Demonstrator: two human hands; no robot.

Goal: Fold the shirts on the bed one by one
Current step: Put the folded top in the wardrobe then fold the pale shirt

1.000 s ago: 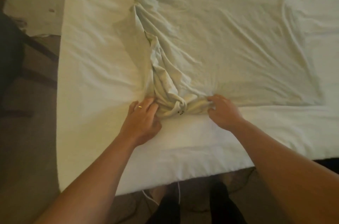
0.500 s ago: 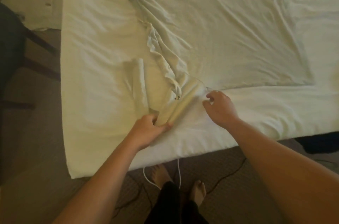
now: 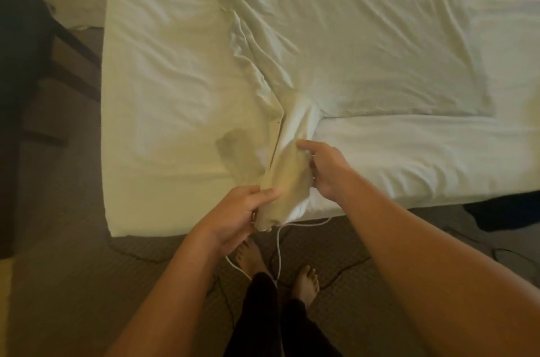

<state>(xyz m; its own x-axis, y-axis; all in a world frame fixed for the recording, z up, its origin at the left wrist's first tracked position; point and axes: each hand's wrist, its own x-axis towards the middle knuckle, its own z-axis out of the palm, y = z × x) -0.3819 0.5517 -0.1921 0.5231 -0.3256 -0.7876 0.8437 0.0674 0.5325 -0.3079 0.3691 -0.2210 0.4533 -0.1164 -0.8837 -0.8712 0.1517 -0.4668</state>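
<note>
Pale off-white cotton, heavily creased: a shirt (image 3: 365, 44) lies spread on the bed (image 3: 163, 93), its body flat toward the far side, one hem edge running straight along the sheet. One sleeve (image 3: 292, 172) is drawn off toward the near edge of the bed and lifted clear of the sheet, between the two hands.

Left hand (image 3: 236, 219): at the near edge of the bed, fingers and thumb curled round the sleeve's end, cuff bunched in the grip. Right hand (image 3: 327, 169): just beside the sleeve on its right, forefinger extended and touching the upper part of the fabric; remaining fingers curled against the cloth. Whether these actually pinch it cannot be told from this view. The two hands are close together but not touching, the sleeve between them.

A second fold of the same fabric (image 3: 236, 149) lies on the sheet just left of the held sleeve. Gathered ridges of shirt run from the sleeve toward the far side of the bed.

Off the bed: brown carpet (image 3: 73, 283); bare feet (image 3: 306, 283) and dark trouser legs below the near edge; a white cable (image 3: 279, 251) hanging from the bed's near edge to the floor; a dark chair (image 3: 26, 35) left of the bed; dark cloth (image 3: 505, 213) on the floor at the right.
</note>
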